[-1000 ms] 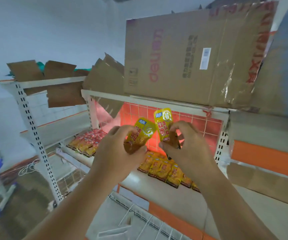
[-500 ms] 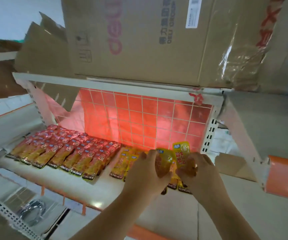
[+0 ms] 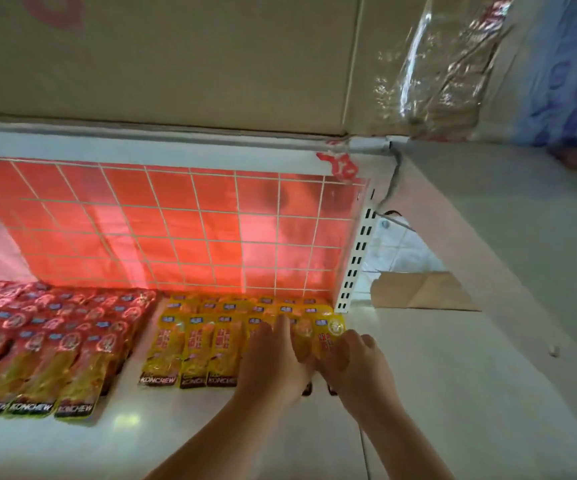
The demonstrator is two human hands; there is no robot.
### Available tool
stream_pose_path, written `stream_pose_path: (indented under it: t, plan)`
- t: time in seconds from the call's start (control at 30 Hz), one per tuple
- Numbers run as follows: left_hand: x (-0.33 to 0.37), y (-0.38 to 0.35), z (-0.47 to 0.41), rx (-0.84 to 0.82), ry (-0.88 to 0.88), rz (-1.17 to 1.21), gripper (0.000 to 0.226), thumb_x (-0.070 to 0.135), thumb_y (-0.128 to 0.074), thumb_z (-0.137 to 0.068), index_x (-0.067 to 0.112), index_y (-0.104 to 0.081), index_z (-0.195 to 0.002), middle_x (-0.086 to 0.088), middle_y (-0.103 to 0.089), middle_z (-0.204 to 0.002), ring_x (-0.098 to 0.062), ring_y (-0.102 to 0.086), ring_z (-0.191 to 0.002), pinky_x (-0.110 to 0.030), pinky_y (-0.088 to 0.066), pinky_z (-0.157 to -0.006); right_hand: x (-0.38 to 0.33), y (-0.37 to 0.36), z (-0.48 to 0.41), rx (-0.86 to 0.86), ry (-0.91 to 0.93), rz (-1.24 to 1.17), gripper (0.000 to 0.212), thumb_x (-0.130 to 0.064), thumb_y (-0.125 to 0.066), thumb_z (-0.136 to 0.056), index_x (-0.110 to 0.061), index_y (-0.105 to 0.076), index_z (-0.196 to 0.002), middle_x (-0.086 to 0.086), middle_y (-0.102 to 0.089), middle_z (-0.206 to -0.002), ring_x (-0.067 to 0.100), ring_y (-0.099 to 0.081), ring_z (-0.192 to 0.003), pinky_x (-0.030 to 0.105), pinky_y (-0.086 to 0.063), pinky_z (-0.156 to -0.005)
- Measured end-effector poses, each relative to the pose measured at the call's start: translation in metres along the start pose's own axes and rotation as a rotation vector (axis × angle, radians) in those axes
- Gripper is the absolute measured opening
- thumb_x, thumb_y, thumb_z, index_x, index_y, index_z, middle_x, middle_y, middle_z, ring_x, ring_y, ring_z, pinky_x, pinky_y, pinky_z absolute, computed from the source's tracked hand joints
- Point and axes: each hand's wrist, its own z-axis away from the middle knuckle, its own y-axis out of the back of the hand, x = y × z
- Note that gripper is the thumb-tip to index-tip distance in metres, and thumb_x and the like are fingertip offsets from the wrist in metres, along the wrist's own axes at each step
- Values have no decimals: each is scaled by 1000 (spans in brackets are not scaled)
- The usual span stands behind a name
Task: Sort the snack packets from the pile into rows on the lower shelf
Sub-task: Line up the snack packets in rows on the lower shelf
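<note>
Yellow snack packets (image 3: 193,344) lie in rows on the white lower shelf (image 3: 162,441), right of rows of red snack packets (image 3: 37,358). Both hands are at the right end of the front yellow row. My left hand (image 3: 273,362) lies with straight fingers on a yellow packet (image 3: 302,336) and presses it flat. My right hand (image 3: 356,365) grips the rightmost yellow packet (image 3: 330,332) with curled fingers, low on the shelf. The lower ends of both packets are hidden under the hands.
A red backing with a white wire grid (image 3: 183,230) closes the shelf's rear. A big cardboard box (image 3: 176,64) sits on the shelf above. A slotted white upright (image 3: 354,265) marks the right end, with a cardboard piece (image 3: 418,292) beyond it.
Both hands have come down from chest height to the shelf, each with a yellow packet. The packets now lie at the right end of the yellow row. The view has moved in closer.
</note>
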Motion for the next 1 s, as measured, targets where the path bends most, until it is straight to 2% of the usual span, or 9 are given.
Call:
stream_pose_path:
  t: [0.13, 0.2, 0.4, 0.47, 0.53, 0.67, 0.8, 1.0]
  plan:
    - [-2, -10, -8, -34, -13, 66, 73, 61, -72, -82, 37, -38, -142, 2, -52, -128, -23, -56, -118, -36, -50, -95, 4, -13, 3, 44, -74, -8, 64, -77, -45, -66, -24, -59, -100, -2, -54, -93, 28, -59, -84, 38, -52, -70]
    - [-5, -13, -12, -43, -35, 64, 74, 59, -72, -85, 34, -37, -145, 0, -52, -131, -23, -56, -121, -37, -51, -98, 5, -20, 1, 74, -111, 13, 64, -79, -40, -68, -26, -58, -98, -4, -52, -92, 27, -58, -84, 38, -52, -69]
    - [-10, -15, -16, -21, -64, -16, 67, 59, -70, -87, 30, -38, -139, -2, -52, -131, -24, -55, -122, -36, -48, -99, 4, -34, -1, 75, -91, 89, 52, -74, -49, -72, -28, -52, -97, -10, -37, -83, 26, -52, -75, 34, -39, -59]
    - [-12, -15, -17, -22, -72, -25, 69, 59, -70, -88, 29, -37, -140, -2, -52, -131, -23, -55, -122, -35, -47, -99, 3, -34, -1, 68, -88, 120, 53, -76, -48, -72, -29, -50, -97, -10, -36, -84, 24, -47, -75, 35, -41, -61]
    - [-14, -15, -17, -29, -77, -42, 69, 57, -69, -90, 29, -36, -143, -2, -51, -133, -23, -54, -123, -35, -47, -100, 1, -33, -1, 47, -83, 143, 56, -77, -50, -73, -28, -51, -100, -8, -40, -87, 26, -53, -81, 38, -47, -65]
    - [-12, -14, -17, -57, -70, -80, 65, 43, -69, -94, 28, -34, -146, -3, -48, -136, -23, -53, -124, -34, -48, -98, 0, -30, -3, 35, -57, 155, 49, -67, -65, -83, -24, -54, -103, -2, -51, -96, 26, -56, -87, 39, -52, -74]
    - [-11, -12, -16, -106, -71, -141, 67, 10, -66, -91, 23, -34, -148, -8, -43, -134, -25, -54, -120, -33, -52, -94, -1, -27, -8, 4, -35, 94, 31, -43, -69, -90, -21, -56, -108, -1, -51, -101, 28, -60, -91, 39, -52, -78]
    - [-8, -17, -13, -96, -98, -140, 70, 4, -63, -90, 24, -33, -150, -10, -37, -138, -24, -51, -121, -32, -51, -93, -1, -30, -14, 8, -46, 70, 23, -33, -69, -91, -19, -56, -105, -4, -44, -98, 26, -60, -85, 37, -53, -76]
